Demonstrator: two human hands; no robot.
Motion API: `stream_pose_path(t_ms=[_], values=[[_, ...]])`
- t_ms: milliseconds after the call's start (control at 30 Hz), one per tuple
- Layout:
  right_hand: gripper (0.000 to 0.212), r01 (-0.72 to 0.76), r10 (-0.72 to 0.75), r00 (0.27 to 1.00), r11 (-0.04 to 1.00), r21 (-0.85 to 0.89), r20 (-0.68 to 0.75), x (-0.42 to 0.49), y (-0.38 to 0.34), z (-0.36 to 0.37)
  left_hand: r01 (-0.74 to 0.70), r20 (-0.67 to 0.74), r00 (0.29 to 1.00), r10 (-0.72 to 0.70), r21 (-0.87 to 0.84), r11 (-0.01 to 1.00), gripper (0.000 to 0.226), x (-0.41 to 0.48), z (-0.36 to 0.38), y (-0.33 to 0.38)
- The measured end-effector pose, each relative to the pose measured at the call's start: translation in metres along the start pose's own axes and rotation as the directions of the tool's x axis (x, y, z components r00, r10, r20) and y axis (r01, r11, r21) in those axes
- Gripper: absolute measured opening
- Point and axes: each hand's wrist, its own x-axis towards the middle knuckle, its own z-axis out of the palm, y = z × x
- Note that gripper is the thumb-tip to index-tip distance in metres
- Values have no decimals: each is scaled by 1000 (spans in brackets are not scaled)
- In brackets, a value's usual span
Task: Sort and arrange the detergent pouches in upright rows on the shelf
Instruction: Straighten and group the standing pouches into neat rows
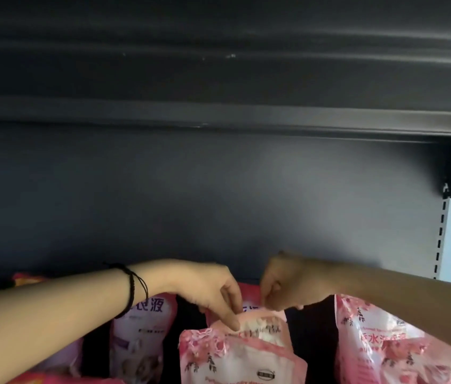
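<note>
Pink floral detergent pouches stand at the bottom of the head view. My left hand, with a black cord bracelet on the wrist, pinches the top edge of the middle pink pouch. My right hand grips the top of a pouch just behind it, mostly hidden. Another pink floral pouch leans at the right under my right forearm. A purple-and-pink pouch stands upright left of centre, behind my left forearm.
The dark back panel of the shelf fills the view, with the underside of the upper shelf overhead. A slotted upright and bracket stand at the right. More pouches peek in at the far left.
</note>
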Motion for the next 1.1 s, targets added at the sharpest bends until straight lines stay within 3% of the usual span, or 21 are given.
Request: stream_pose_path(t_ms=[67, 167, 300, 433, 633, 733, 867, 967, 1100], values=[[24, -20, 21, 999, 999, 27, -43, -3, -1, -5, 1, -40, 999, 0, 7, 1000, 25, -2, 3, 0], [14, -44, 46, 995, 999, 28, -91, -9, -3, -14, -14, -191, 981, 20, 29, 999, 17, -5, -2, 4], [22, -66, 73, 976, 997, 40, -205, -20, 1, -33, -80, -371, 927, 48, -69, 994, 4, -16, -15, 14], [10, -38, 67, 950, 994, 100, -305, -31, 1, -37, -181, -531, 843, 81, -138, 974, 16, -31, -20, 25], [10, 82, 68, 877, 954, 289, -476, -33, -20, -48, -280, -714, 698, 53, -204, 938, 6, -74, -36, 35], [9, 180, 128, 840, 851, 493, -527, -31, -42, -59, -295, -774, 633, 6, -234, 926, 7, -100, -44, 34], [10, 340, 169, 835, 590, 732, -524, -22, -81, -59, -396, -846, 534, -9, -260, 880, 4, -139, -51, 27], [10, 405, 209, 809, 480, 778, -550, -9, -126, -56, -464, -886, 463, 6, -237, 854, 9, -176, -51, 15], [16, 511, 216, 746, 420, 750, -630, 8, -199, -47, -509, -918, 395, -21, -238, 827, 8, -237, -49, -11]])
